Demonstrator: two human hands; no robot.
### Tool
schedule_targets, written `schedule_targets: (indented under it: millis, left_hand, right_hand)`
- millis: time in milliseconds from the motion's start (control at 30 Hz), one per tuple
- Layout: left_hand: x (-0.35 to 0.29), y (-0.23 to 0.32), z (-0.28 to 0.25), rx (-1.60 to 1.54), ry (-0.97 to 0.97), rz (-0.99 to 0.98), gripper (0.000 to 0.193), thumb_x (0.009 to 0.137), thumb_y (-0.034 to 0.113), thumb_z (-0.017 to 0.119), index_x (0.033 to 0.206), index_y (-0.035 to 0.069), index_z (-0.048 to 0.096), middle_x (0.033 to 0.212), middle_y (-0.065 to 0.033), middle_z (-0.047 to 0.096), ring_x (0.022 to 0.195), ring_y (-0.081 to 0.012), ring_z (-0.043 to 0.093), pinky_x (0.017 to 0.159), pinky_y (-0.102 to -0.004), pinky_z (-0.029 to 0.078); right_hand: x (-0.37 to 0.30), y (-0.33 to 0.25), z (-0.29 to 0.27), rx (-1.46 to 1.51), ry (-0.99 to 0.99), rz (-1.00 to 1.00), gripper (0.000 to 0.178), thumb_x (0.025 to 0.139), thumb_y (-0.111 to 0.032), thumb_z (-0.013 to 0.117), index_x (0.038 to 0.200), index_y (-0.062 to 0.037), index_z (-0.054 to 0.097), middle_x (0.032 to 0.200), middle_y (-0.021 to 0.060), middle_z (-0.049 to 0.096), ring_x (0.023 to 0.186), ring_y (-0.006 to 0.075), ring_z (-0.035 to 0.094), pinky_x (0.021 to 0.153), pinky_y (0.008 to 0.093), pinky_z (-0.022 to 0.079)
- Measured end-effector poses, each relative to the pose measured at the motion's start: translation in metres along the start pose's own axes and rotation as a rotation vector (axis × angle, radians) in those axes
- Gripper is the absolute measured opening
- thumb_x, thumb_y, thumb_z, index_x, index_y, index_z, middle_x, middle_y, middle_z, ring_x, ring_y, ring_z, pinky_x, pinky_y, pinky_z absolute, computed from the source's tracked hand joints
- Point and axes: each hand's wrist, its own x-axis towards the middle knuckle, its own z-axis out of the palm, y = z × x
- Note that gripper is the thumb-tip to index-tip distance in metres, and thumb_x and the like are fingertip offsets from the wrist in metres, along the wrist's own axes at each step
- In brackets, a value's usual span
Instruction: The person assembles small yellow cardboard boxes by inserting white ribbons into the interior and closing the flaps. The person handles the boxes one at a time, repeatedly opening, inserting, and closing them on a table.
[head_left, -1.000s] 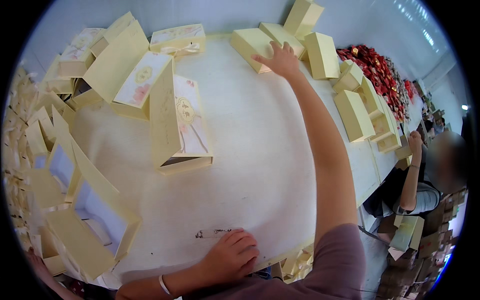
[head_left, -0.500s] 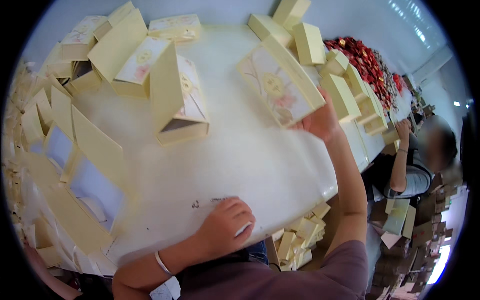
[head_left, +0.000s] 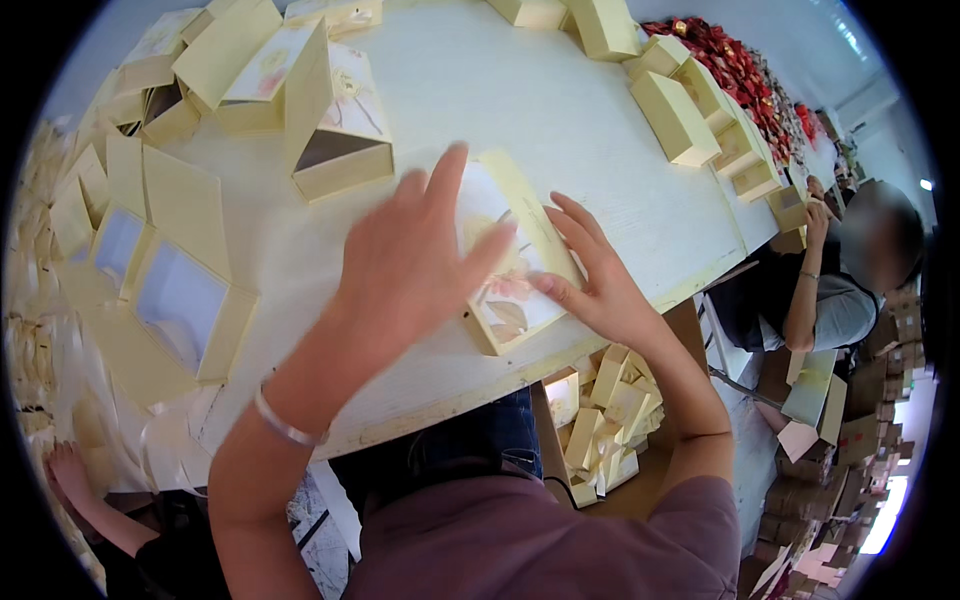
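Observation:
A cream gift box [head_left: 512, 318] with a pink flower print on its white top lies on the table in front of me. My left hand [head_left: 405, 255] hovers over the box's left side, fingers spread and slightly blurred, hiding part of the print. At the box's right edge is my right hand [head_left: 605, 290], its fingers stretched apart and the thumb near the printed top. Whether the right fingertips touch the box is hard to tell. Farther left, a similar box [head_left: 345, 165] stands with its lid partly raised.
Open cream boxes with white linings [head_left: 185, 300] stand at the left. Closed boxes [head_left: 680, 120] line the right edge beside a red heap [head_left: 720, 65]. Below the table edge, a carton [head_left: 655, 470] holds several boxes. A co-worker [head_left: 830, 290] sits at the right; another person's hand [head_left: 70, 475] shows lower left.
The flower-print box has come down from my raised right hand onto the table nearer me. My left hand has moved up from the table edge and spread its fingers. The view has shifted.

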Motion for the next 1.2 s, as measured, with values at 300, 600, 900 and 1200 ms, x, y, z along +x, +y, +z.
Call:
schedule_targets:
  millis: [300,600,900,1200]
  left_hand:
    - [0.068,0.039,0.010,0.400,-0.718,-0.146,0.066,0.062,0.034,0.054,0.117,-0.001,0.041,0.085,-0.0173,0.061,0.081,-0.0283,0.059,0.068,-0.0352,0.048]
    - [0.046,0.005,-0.044,-0.608,-0.496,-0.425,0.055,0.070,0.015,0.044,0.122,0.004,0.028,0.086,-0.0041,0.052,0.073,-0.0137,0.050,0.066,-0.0258,0.044]
    - [-0.035,-0.035,-0.014,-1.401,-0.143,-0.642,0.051,0.082,0.014,0.043,0.129,0.007,0.026,0.111,-0.0083,0.047,0.096,-0.0142,0.050,0.080,-0.0279,0.043]
    - [-0.044,-0.027,0.009,-1.473,-0.029,-0.603,0.048,0.086,0.020,0.041,0.130,0.008,0.026,0.113,-0.0072,0.046,0.096,-0.0145,0.051,0.079,-0.0269,0.045]
  right_hand:
    - [-0.028,-0.008,0.027,-0.504,0.156,-0.521,0.071,0.058,-0.043,0.068,0.101,0.0111,0.050,0.107,0.0239,0.050,0.096,0.0377,0.052,0.077,0.0367,0.047]
    - [-0.037,0.002,0.016,-0.560,0.162,-0.541,0.068,0.060,-0.040,0.067,0.100,0.0120,0.050,0.108,0.0253,0.050,0.097,0.0358,0.052,0.077,0.0354,0.048]
    - [-0.038,-0.010,0.013,-0.401,0.243,-0.395,0.055,0.081,-0.043,0.048,0.094,0.0106,0.052,0.093,0.0246,0.056,0.072,0.0312,0.058,0.067,0.0346,0.049]
    - [-0.039,0.020,-0.001,1.234,0.669,0.613,0.033,0.088,-0.025,0.036,0.097,0.0045,0.049,0.077,0.0110,0.057,0.066,0.0167,0.058,0.060,0.0283,0.047]
